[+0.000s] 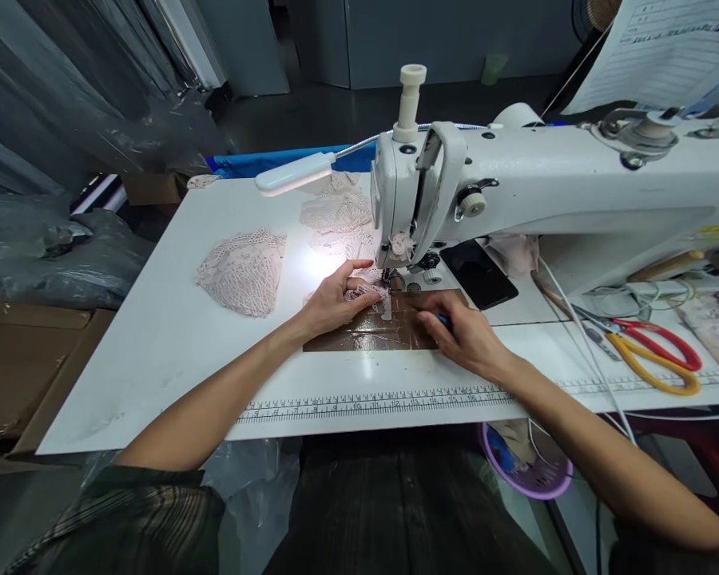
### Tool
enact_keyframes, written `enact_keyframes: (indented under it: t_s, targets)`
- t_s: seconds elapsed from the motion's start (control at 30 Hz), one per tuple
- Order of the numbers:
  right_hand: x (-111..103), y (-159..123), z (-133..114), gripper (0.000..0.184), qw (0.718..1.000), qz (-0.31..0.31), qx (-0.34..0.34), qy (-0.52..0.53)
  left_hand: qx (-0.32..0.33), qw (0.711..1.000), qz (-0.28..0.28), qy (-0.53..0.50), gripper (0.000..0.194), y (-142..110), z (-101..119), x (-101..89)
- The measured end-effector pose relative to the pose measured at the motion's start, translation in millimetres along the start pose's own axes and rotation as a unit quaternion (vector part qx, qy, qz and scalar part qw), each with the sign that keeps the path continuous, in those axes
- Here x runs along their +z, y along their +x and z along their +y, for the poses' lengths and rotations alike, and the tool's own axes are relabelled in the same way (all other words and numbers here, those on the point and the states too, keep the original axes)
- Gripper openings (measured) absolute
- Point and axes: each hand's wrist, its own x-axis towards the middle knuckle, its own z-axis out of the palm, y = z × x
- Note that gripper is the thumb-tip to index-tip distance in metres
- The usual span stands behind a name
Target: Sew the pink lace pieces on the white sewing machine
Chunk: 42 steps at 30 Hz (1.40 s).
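Left hand (335, 302): grip flat, pressing pale pink lace piece (368, 294) under white sewing machine (515, 192).
Right hand (464, 334): grip closed on small blue tool (444, 321).
Desk (173, 335): white.

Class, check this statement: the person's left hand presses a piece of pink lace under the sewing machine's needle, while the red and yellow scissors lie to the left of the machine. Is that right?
Not quite. In the head view the left hand does press the pink lace at the sewing machine needle, but the red and yellow scissors lie on the right side of the table, not the left.

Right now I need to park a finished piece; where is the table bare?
Bare: the white table left of the lace stack, and the front strip by the printed ruler. Crowded: around the needle, where both hands work, and right, by the scissors and cables.
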Motion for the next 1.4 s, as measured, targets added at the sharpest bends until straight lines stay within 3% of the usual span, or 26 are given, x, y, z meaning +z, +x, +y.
enact_keyframes:
  t_s: [0.17, 0.43, 0.63, 0.87, 0.93, 1.03, 1.2, 1.3, 1.4]
  targets:
    - [11.1, 39.6, -15.3, 0.052, 0.992, -0.024, 0.003, -0.126, 0.012, 1.000, 0.001, -0.025, 0.054, 1.2, -6.2, 0.7]
    - [20.6, 49.9, -22.7, 0.049, 0.970, -0.058, -0.020, -0.234, 0.020, 0.999, -0.013, -0.030, 0.050, 3.4, -13.2, -1.0]
    - [30.6, 54.8, -22.4, 0.043, 0.979, -0.027, -0.020, -0.203, 0.010, 0.999, -0.010, -0.033, 0.051, 4.4, -15.1, -1.1]
    - [37.0, 57.3, -24.4, 0.047, 0.982, -0.007, 0.061, -0.178, 0.004, 1.000, -0.009, -0.017, 0.055, 2.5, -9.7, 0.6]
    - [30.2, 54.9, -23.8, 0.053, 0.984, 0.007, 0.042, -0.174, 0.021, 1.000, -0.007, 0.003, 0.055, 0.7, -8.3, 0.5]
    - [10.2, 43.9, -19.7, 0.055, 0.985, 0.004, -0.041, -0.166, 0.087, 0.995, -0.011, 0.051, 0.055, -1.7, -7.1, -0.3]
    - [-23.4, 18.6, -9.7, 0.041, 0.968, -0.133, -0.182, -0.114, 0.234, 0.961, -0.029, 0.143, 0.010, -1.4, -6.0, -1.2]
    - [-21.3, 18.5, -3.9, 0.032, 0.971, -0.114, -0.191, -0.089, 0.244, 0.954, 0.030, 0.174, 0.011, -0.7, -5.4, -0.9]
    - [-4.3, 30.0, 1.4, 0.030, 0.978, -0.077, -0.175, -0.080, 0.238, 0.940, 0.105, 0.221, 0.012, -0.7, -6.5, -0.1]
